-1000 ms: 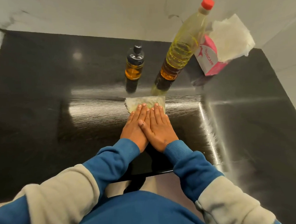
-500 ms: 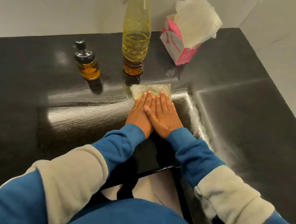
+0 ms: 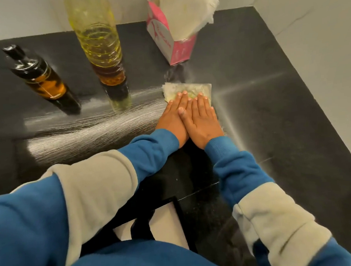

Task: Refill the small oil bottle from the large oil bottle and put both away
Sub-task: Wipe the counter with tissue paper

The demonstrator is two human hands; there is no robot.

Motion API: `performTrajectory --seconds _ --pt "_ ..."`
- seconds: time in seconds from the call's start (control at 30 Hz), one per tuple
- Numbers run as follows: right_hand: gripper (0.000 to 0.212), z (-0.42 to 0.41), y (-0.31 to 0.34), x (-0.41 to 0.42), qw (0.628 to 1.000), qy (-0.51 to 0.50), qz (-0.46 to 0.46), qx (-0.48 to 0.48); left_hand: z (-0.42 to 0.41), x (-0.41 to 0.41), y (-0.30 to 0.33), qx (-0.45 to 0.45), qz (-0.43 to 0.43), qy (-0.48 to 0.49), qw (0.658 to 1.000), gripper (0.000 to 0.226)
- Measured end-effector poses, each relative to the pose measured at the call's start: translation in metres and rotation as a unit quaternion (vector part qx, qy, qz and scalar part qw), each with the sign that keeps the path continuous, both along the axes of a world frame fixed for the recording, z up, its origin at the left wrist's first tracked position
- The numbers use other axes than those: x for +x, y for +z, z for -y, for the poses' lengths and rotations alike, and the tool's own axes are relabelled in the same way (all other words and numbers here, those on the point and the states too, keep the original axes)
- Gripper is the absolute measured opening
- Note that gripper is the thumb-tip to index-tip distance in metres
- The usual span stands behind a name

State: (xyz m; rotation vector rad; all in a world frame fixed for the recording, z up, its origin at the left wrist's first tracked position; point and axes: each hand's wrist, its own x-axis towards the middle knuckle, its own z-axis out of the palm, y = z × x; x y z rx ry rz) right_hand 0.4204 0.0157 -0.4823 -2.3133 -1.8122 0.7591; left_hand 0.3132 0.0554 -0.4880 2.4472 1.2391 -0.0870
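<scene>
Currently both hands lie flat, fingers straight and together, palms down on a folded tissue (image 3: 186, 90) on the black tabletop (image 3: 271, 106). Left hand (image 3: 172, 117) and right hand (image 3: 201, 119) are side by side, touching; right thumb overlaps the left hand's edge. Neither grips anything, they just press on the tissue. Fingertips cover the tissue's near half; the far half shows, with yellowish-green stains.

Small oil bottle (image 3: 40, 79): far left on the tabletop, well apart from the hands. Dark pump cap, amber oil in the lower body. Looks tilted in this view, probably wide-angle distortion; can't tell if it truly leans.

Large oil bottle (image 3: 101, 49): between the small bottle and the hands, just left of the tissue and farther back. Clear ribbed plastic with a yellow tint, amber oil only near the bottom. Top is cut off by the frame edge, so cap state can't be told.

Pink tissue box (image 3: 165, 43): far side near the wall, beyond the hands and a bit right of the large bottle, white tissue (image 3: 185, 11) bunched out of the top.

Tabletop shows streaky glare across the middle, left of the hands. Sleeves are blue with grey bands.
</scene>
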Motion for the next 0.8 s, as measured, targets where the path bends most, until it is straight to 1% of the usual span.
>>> performTrajectory --seconds 0.07,0.27,0.43,0.6,0.8 --pt "0.091 0.003 0.001 0.010 1.000 -0.008 0.000 -0.002 0.001 0.011 -0.001 -0.001 -0.002 -0.005 1.000 0.067" --pt "0.081 0.015 0.005 0.030 1.000 -0.027 0.002 -0.013 0.009 0.033 -0.001 0.005 -0.007 -0.030 1.000 0.068" --pt "0.082 0.034 0.005 0.032 0.999 -0.038 0.000 -0.018 0.026 0.035 0.000 0.002 -0.005 -0.047 0.999 0.068" --pt "0.086 0.066 0.005 0.022 0.999 -0.040 0.013 -0.020 0.054 0.026 0.001 0.018 -0.024 -0.074 0.997 0.068" --pt "0.089 0.094 0.002 -0.010 0.999 -0.023 0.028 -0.026 0.082 -0.010 0.001 0.020 -0.034 -0.081 0.996 0.067"
